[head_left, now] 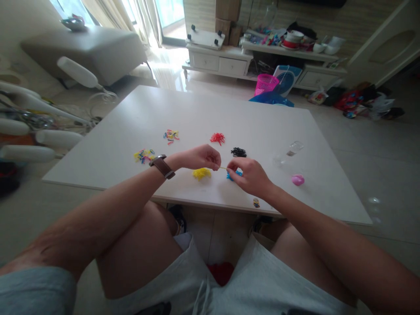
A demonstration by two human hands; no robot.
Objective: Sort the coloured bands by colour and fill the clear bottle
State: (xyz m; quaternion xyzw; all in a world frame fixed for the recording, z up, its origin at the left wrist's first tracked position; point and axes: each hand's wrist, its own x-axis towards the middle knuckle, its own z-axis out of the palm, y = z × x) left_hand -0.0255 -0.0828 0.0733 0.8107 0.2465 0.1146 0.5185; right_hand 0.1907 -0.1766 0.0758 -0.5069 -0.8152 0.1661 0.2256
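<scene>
Pinched between the fingertips of my left hand (210, 157) and my right hand (247, 173) is a thin yellow rubber band (223, 168), drawn out straight above the white table. Both hands are closed on its ends. Just below my left hand lies a yellow pile of bands (201, 174); a blue pile (234, 175) is partly hidden behind my right fingers. Beyond my hands are a red pile (217, 138) and a black pile (238, 152). To the left sit two mixed-colour piles, one nearer (143, 155) and one farther (171, 136).
On the right of the table (328, 188) are a clear plastic container (295, 148) lying on its side and a pink rounded object (298, 180). A small cartoon sticker (256, 203) lies by the front edge. A pink basket (265, 83) stands beyond the table.
</scene>
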